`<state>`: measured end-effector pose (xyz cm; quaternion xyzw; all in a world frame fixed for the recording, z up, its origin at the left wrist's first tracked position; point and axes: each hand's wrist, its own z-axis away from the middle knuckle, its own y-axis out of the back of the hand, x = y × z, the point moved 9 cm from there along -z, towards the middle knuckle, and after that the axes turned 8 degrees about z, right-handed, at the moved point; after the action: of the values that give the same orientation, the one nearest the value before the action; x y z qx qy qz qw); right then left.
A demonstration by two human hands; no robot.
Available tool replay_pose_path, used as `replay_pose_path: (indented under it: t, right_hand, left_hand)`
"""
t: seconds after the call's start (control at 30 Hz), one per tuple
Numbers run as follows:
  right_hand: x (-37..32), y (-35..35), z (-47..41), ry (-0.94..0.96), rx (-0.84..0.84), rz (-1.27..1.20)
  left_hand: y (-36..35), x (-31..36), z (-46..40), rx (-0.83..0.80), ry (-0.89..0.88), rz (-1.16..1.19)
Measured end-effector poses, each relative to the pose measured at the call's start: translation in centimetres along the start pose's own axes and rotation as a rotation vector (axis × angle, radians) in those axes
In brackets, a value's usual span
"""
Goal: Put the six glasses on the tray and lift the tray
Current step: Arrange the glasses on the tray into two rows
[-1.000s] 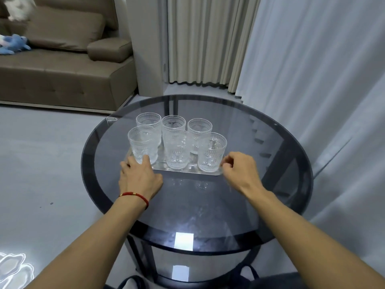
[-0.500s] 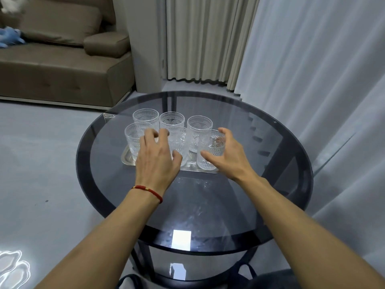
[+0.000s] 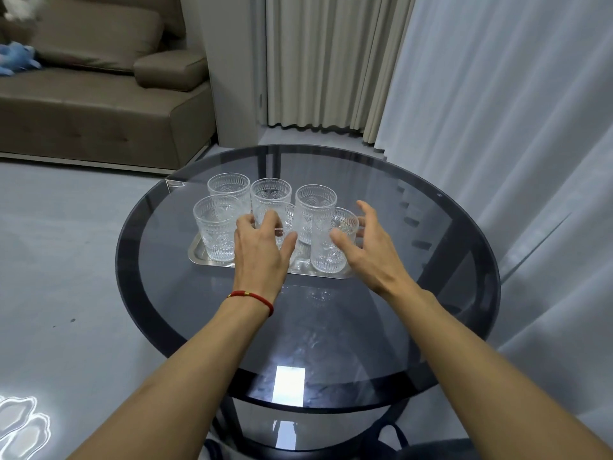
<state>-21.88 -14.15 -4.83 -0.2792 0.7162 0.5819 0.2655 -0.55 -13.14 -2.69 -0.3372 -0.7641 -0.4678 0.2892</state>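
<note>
Six clear patterned glasses stand in two rows on a silver tray [image 3: 196, 254] on the round dark glass table [image 3: 331, 330]. Back row: left glass [image 3: 228, 188], middle glass [image 3: 270, 193], right glass [image 3: 315, 202]. In front stand the left glass [image 3: 215, 232], the middle glass [image 3: 286, 212] and the right glass [image 3: 328, 258]. My left hand [image 3: 262, 250], with a red bracelet, curls its fingers and thumb around the front middle glass and hides most of it. My right hand [image 3: 363, 244] is spread around the front right glass, thumb in front, fingers behind.
The tray sits left of the table's middle. A brown sofa [image 3: 99, 111] with a blue toy [image 3: 16, 59] stands on the floor at the back left. Pale curtains [image 3: 497, 127] hang close along the table's right side and behind it.
Both hands left the tray's front edge and moved forward and up onto the front glasses. The left closed around the middle one and the right opened beside the right one.
</note>
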Motion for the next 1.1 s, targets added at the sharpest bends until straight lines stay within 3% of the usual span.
replay_pose_path:
  t: [0.43,0.77,1.0,1.1]
  right_hand:
    - [1.6,1.5,0.2,-0.048,0.028,-0.09]
    - [-3.2,3.4,-4.1,-0.015,0.132,-0.028]
    - [-3.8,-0.2,-10.2,-0.252,-0.101,0.113]
    - [-2.9,-0.4,-11.0,-0.268,-0.102,0.144]
  left_hand:
    - [-1.1,0.4,-0.1,-0.037,0.025,0.034]
    - [-0.9,0.8,-0.1,-0.059,0.015,0.055]
    - [-0.2,0.0,-0.1,-0.017,0.075,0.11]
    - [0.3,-0.4,-0.5,-0.006,0.077,0.097]
